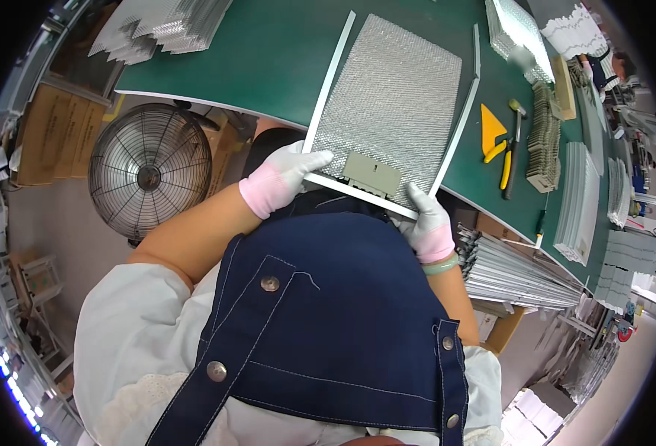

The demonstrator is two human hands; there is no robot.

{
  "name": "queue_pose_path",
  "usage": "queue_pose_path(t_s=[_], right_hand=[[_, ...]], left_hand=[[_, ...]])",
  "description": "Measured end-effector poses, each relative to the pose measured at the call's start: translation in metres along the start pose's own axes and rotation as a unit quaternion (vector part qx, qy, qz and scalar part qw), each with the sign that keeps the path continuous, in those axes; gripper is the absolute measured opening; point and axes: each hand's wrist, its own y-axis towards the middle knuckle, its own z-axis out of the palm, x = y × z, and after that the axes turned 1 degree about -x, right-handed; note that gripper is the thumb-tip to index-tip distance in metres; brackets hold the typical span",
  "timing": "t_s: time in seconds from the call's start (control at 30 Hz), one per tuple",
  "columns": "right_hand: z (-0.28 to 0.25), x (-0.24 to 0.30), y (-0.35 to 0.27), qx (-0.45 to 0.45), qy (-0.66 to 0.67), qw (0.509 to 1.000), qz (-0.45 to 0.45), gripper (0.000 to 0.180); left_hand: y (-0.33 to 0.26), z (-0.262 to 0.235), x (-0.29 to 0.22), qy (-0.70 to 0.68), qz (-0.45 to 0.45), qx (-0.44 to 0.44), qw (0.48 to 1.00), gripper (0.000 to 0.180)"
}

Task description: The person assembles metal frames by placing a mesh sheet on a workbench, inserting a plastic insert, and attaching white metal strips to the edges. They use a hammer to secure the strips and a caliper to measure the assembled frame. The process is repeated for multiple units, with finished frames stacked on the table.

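Navy apron (328,297), L hand (283,175) & R hand (428,221), fingers clamped on white frame (330,83); mesh panel (395,93) btwn its sides

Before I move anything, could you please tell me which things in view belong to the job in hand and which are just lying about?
Seem to belong to the job:
silver mesh sheet
white frame
grey-green plate on the sheet

Seem to be lying about:
floor fan
cardboard boxes
orange triangle
yellow-handled tool
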Motion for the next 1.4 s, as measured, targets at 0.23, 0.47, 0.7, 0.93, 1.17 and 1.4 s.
queue_pose_path(t_s=[0.23,0.47,0.7,0.93,1.17,1.4], right_hand=[[-0.005,-0.001,0.009,-0.016,-0.012,1.0,-0.005,0.027],[-0.004,0.002,0.007,-0.007,-0.034,0.999,-0.003,0.025],[-0.002,-0.004,0.007,-0.005,-0.018,0.999,-0.045,0.028],[-0.003,0.003,0.005,0.024,-0.083,0.995,0.047,0.032],[-0.002,0.002,0.003,-0.022,-0.131,0.99,0.042,0.027],[0.0,0.005,0.002,-0.005,-0.076,0.995,0.06,0.022]], left_hand=[[0.009,-0.005,0.001,0.062,0.006,0.036,0.997,0.026],[0.017,-0.032,0.021,0.236,0.052,0.049,0.969,0.028],[0.021,-0.01,0.015,-0.034,0.049,-0.023,0.998,0.034],[0.021,-0.013,-0.014,0.065,-0.035,0.04,0.996,0.029],[0.026,-0.001,-0.001,-0.16,-0.019,-0.035,0.986,0.034],[0.026,-0.018,0.0,0.131,0.038,0.029,0.99,0.027]])
